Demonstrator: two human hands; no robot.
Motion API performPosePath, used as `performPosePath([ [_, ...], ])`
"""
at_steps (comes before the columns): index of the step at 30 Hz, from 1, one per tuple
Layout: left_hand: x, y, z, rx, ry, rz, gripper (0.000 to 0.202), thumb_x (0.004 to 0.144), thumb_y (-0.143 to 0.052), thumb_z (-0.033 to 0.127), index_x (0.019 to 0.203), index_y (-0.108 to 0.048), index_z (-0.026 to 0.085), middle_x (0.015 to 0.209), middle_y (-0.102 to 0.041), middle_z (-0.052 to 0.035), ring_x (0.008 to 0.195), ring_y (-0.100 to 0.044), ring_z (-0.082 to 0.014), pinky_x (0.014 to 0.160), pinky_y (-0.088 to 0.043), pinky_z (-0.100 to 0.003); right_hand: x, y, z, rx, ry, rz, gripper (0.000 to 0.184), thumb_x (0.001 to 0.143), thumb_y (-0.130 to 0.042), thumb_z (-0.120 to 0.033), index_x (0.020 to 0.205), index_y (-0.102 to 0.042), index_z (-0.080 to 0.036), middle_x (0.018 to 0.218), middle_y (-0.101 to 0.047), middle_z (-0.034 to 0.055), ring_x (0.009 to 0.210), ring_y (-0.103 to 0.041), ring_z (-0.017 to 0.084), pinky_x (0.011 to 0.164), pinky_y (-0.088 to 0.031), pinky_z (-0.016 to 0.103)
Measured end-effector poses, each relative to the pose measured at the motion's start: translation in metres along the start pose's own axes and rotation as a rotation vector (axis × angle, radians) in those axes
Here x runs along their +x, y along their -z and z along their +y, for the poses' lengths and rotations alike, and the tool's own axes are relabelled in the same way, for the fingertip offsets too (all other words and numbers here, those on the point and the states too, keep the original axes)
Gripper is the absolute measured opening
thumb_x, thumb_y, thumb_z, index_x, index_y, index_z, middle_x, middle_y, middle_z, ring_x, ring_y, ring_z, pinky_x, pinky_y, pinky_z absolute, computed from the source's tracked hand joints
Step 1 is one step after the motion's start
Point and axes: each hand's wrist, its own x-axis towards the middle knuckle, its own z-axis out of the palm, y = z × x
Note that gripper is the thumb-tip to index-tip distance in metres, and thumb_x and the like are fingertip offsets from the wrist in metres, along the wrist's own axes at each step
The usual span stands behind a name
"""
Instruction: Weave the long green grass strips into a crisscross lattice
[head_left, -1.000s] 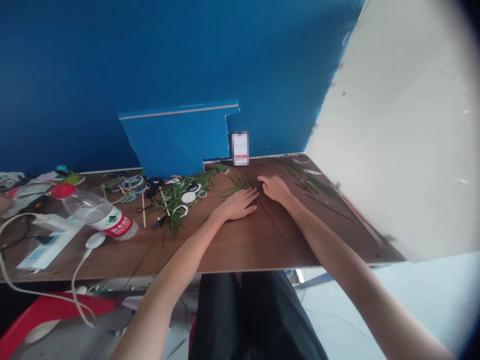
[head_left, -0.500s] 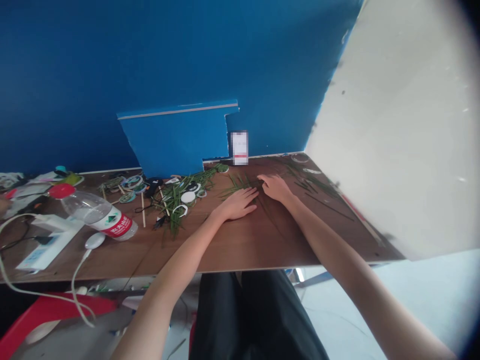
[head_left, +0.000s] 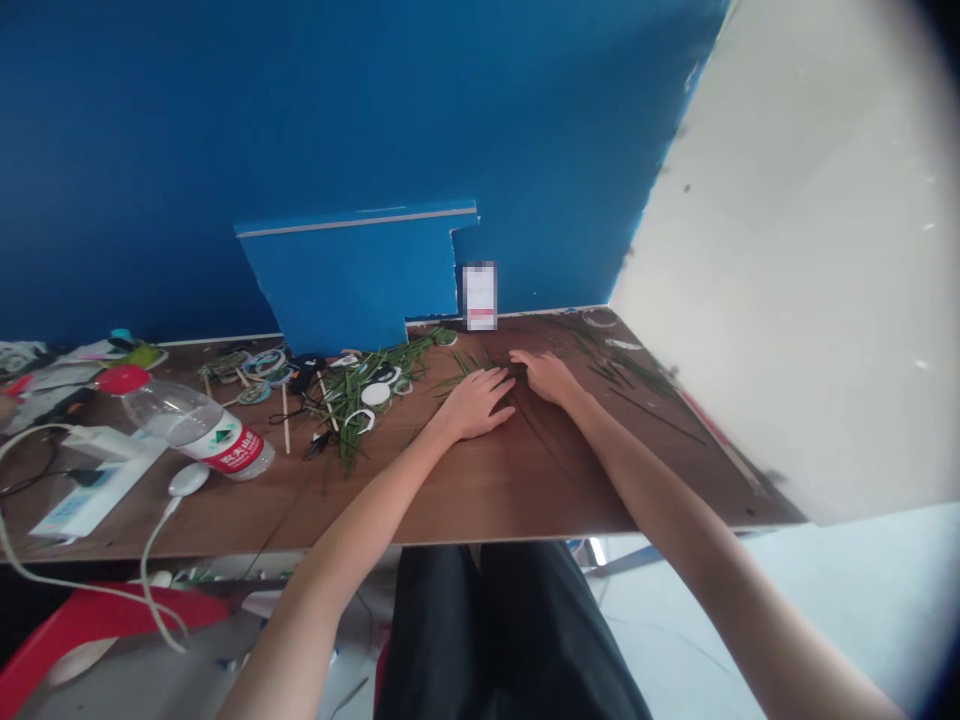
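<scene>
My left hand [head_left: 474, 401] lies flat on the brown table [head_left: 465, 490], fingers stretched out toward a small bunch of thin green leaf strips [head_left: 469, 367]. Just to its right, my right hand [head_left: 545, 374] also rests on the table with fingers extended, its tips touching the same green strips. Neither hand grips anything. More green strips mixed with small round rings [head_left: 358, 388] lie to the left of my left hand.
A plastic water bottle with a red cap [head_left: 189, 420] lies on its side at the left. Beside it are a white power strip [head_left: 86, 490] and white cables. A blue board [head_left: 352, 275] leans against the blue wall. Loose green strips [head_left: 634, 368] lie at the right.
Both hands have slid slightly farther away and to the left along the table, closer to the green strips. Nothing else moved.
</scene>
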Motion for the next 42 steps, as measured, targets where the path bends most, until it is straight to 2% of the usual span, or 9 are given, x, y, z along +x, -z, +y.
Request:
performPosePath([
  [7, 0.017, -0.01, -0.016, -0.07, -0.11, -0.116, 0.069, 0.097, -0.033, 0.059, 0.149, -0.034, 0.013, 0.157, -0.029, -0.0146, 0.147, -0.025, -0.0244, 0.12, -0.019, -0.041, -0.002, 0.001, 0.0, 0.056, -0.015, -0.002, 0.066, 0.083, -0.039, -0.002, 0.148, -0.037, -0.018, 0.132, -0.063, 0.0063, 0.12, -0.058, 0.023, 0.105, -0.039, 0.041],
  [11, 0.019, -0.016, -0.021, -0.106, -0.074, -0.142, 0.075, 0.096, -0.032, 0.063, 0.151, -0.029, 0.013, 0.158, -0.026, -0.015, 0.148, -0.022, -0.0242, 0.12, -0.019, -0.041, -0.003, 0.002, -0.001, 0.065, -0.015, -0.002, 0.067, 0.083, -0.039, -0.002, 0.148, -0.037, -0.019, 0.131, -0.063, 0.005, 0.122, -0.057, 0.023, 0.104, -0.04, 0.039],
  [26, 0.02, -0.016, -0.02, -0.145, -0.044, -0.166, 0.076, 0.095, -0.032, 0.064, 0.149, -0.033, 0.01, 0.157, -0.029, -0.0161, 0.147, -0.024, -0.0259, 0.121, -0.019, -0.041, -0.003, 0.005, -0.001, -0.004, -0.116, 0.023, 0.06, 0.084, -0.042, -0.009, 0.145, -0.042, -0.017, 0.126, -0.067, 0.0058, 0.112, -0.061, 0.027, 0.101, -0.043, 0.042],
  [30, 0.02, -0.013, -0.016, -0.159, -0.05, -0.152, 0.075, 0.095, -0.033, 0.063, 0.148, -0.035, 0.01, 0.156, -0.03, -0.0168, 0.146, -0.026, -0.0261, 0.121, -0.02, -0.041, -0.003, 0.003, 0.0, -0.005, -0.079, 0.046, 0.061, 0.084, -0.042, -0.009, 0.144, -0.042, -0.016, 0.126, -0.066, 0.0074, 0.114, -0.06, 0.027, 0.103, -0.04, 0.042],
  [33, 0.016, -0.007, -0.014, -0.204, -0.038, -0.034, 0.063, 0.098, -0.034, 0.054, 0.147, -0.036, 0.015, 0.154, -0.037, -0.0136, 0.144, -0.032, -0.0239, 0.119, -0.025, -0.04, -0.003, 0.0, 0.003, 0.032, 0.024, 0.078, 0.067, 0.079, -0.044, -0.008, 0.146, -0.039, -0.016, 0.132, -0.062, 0.008, 0.123, -0.054, 0.026, 0.107, -0.036, 0.043],
  [35, 0.01, -0.001, -0.016, -0.224, 0.067, 0.114, 0.05, 0.1, -0.032, 0.044, 0.143, -0.041, 0.019, 0.148, -0.046, -0.0102, 0.138, -0.041, -0.0216, 0.116, -0.031, -0.039, -0.003, -0.002, 0.003, 0.067, 0.086, 0.078, 0.073, 0.076, -0.046, -0.008, 0.148, -0.035, -0.016, 0.137, -0.058, 0.0083, 0.127, -0.05, 0.026, 0.108, -0.034, 0.045],
  [38, -0.007, 0.007, -0.025, -0.147, 0.398, 0.277, 0.039, 0.1, -0.033, 0.034, 0.13, -0.052, 0.018, 0.132, -0.059, -0.0108, 0.124, -0.053, -0.0239, 0.107, -0.04, -0.041, -0.005, -0.002, 0.002, 0.098, 0.122, 0.061, 0.078, 0.074, -0.047, -0.01, 0.15, -0.031, -0.016, 0.138, -0.056, 0.0095, 0.128, -0.048, 0.027, 0.107, -0.032, 0.047],
  [40, -0.021, 0.009, -0.033, -0.045, 0.55, 0.245, 0.034, 0.097, -0.04, 0.032, 0.122, -0.057, 0.017, 0.126, -0.062, -0.0119, 0.12, -0.054, -0.0274, 0.103, -0.042, -0.044, -0.005, -0.001, -0.001, 0.109, 0.131, 0.047, 0.078, 0.075, -0.046, -0.011, 0.15, -0.029, -0.016, 0.137, -0.057, 0.01, 0.127, -0.048, 0.027, 0.107, -0.032, 0.047],
  [42, -0.033, 0.008, -0.039, 0.041, 0.613, 0.196, 0.035, 0.095, -0.045, 0.034, 0.121, -0.057, 0.014, 0.129, -0.06, -0.0148, 0.122, -0.053, -0.0298, 0.103, -0.041, -0.044, -0.006, -0.001, -0.003, 0.106, 0.136, 0.038, 0.076, 0.076, -0.045, -0.012, 0.15, -0.029, -0.016, 0.136, -0.058, 0.0105, 0.127, -0.048, 0.027, 0.106, -0.031, 0.047],
])
